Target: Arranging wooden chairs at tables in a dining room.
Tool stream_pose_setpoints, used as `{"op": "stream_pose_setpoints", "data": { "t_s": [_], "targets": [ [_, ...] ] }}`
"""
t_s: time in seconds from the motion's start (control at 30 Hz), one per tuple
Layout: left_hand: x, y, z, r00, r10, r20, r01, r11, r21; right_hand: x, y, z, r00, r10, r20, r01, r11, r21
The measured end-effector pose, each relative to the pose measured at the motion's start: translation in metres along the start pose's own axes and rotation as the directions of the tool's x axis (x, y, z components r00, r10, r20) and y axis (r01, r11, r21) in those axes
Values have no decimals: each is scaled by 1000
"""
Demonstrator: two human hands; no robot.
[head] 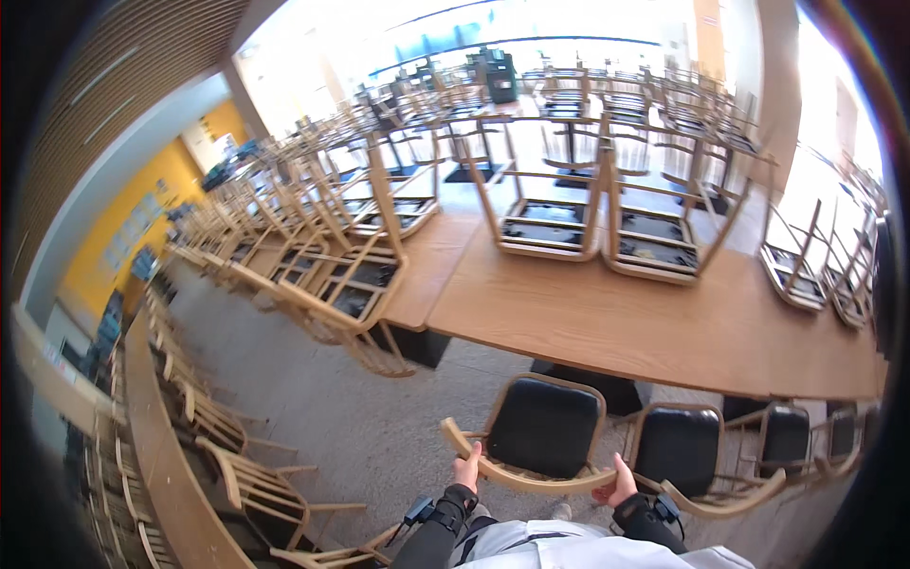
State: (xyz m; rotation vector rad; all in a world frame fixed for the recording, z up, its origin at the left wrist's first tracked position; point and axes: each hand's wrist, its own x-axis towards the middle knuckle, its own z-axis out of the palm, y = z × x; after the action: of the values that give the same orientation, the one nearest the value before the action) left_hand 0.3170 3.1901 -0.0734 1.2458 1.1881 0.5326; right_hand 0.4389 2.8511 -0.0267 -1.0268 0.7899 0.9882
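Note:
Both of my hands are on the curved top rail of a wooden chair with a black padded seat (546, 427). My left hand (468, 467) grips the rail's left part, thumb on top. Near its right end, my right hand (617, 484) grips the same rail, fingers underneath. The chair stands upright before me, its seat towards the long wooden table (640, 320). A similar chair (679, 444) is beside it on the right, close to my right hand. Upside-down chairs (551, 224) rest with their seats on the table top.
More upright chairs (785, 437) line the table's near side to the right. On the left, chairs (266, 491) stand along another long table (163, 455), across the grey floor (298, 398). Many tables with upturned chairs fill the room beyond, near a dark green cabinet (502, 77).

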Motion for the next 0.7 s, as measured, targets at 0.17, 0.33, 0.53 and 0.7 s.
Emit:
{"op": "stream_pose_setpoints", "data": {
  "t_s": [0.17, 0.33, 0.53, 0.7],
  "targets": [
    [24, 15, -79, 857, -351, 378, 454, 861, -228, -10, 25, 9, 974, -194, -116, 201, 978, 53],
    [116, -38, -169, 848, -515, 124, 519, 855, -2, 27, 54, 10, 756, -501, -422, 496, 858, -131],
    [181, -66, -258, 883, -457, 104, 377, 825, 421, 52, 75, 58, 408, -592, -695, 719, 678, -155],
    [221, -43, -293, 841, -540, 38, 447, 731, 516, 120, 67, -30, 113, -486, -867, 690, 666, -284]
  ]
}}
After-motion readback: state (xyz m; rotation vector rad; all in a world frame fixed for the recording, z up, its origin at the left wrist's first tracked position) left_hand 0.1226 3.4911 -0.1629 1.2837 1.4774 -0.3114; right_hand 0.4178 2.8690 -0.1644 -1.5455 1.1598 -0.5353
